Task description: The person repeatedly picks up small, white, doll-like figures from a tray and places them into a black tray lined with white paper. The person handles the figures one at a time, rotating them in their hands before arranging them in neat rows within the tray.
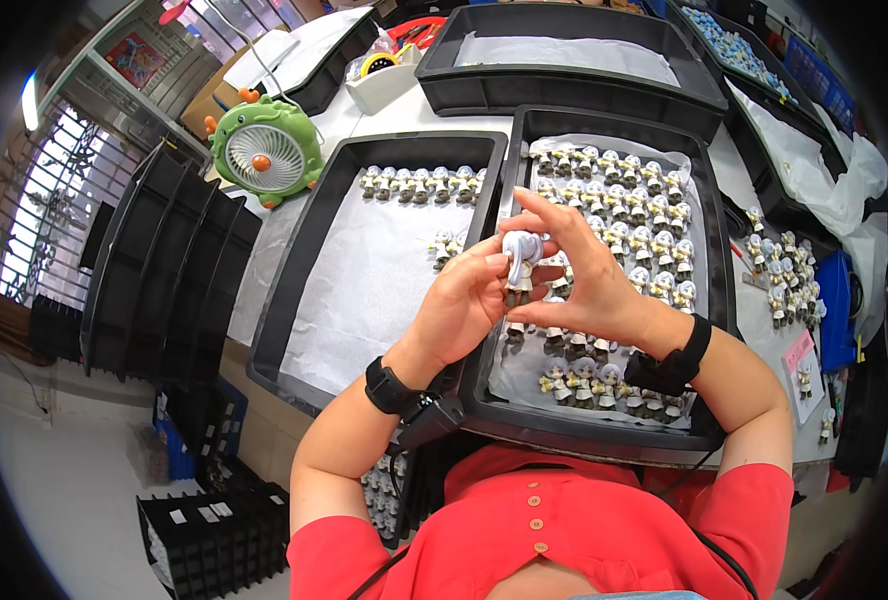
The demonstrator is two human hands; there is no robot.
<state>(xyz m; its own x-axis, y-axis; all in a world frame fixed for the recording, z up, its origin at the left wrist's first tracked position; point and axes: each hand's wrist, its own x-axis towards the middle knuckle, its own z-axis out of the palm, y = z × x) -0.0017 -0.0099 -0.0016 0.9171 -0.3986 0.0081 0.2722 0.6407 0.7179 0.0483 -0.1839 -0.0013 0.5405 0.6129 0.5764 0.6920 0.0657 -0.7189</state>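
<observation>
My left hand [461, 305] holds a small figurine [520, 262] upright between thumb and fingers. The figurine has long pale hair, a white and gold outfit and dark legs. Curled round its other side is my right hand [604, 285], fingertips by the head and thumb by the feet; the exact contact there is partly hidden. Beneath my hands, a black tray [719, 265] lined with white paper bears rows of similar figurines [584, 378]. To its left, a second paper-lined black tray [294, 290] has one row of figurines [421, 184] at the back and a few beside my left hand.
A green fan [264, 150] stands at the back left, near stacked black trays [164, 265]. Another black tray [564, 95] sits behind. Loose figurines [784, 275] crowd the right side, close to a blue bin [837, 310] and a card [802, 375] with one figurine.
</observation>
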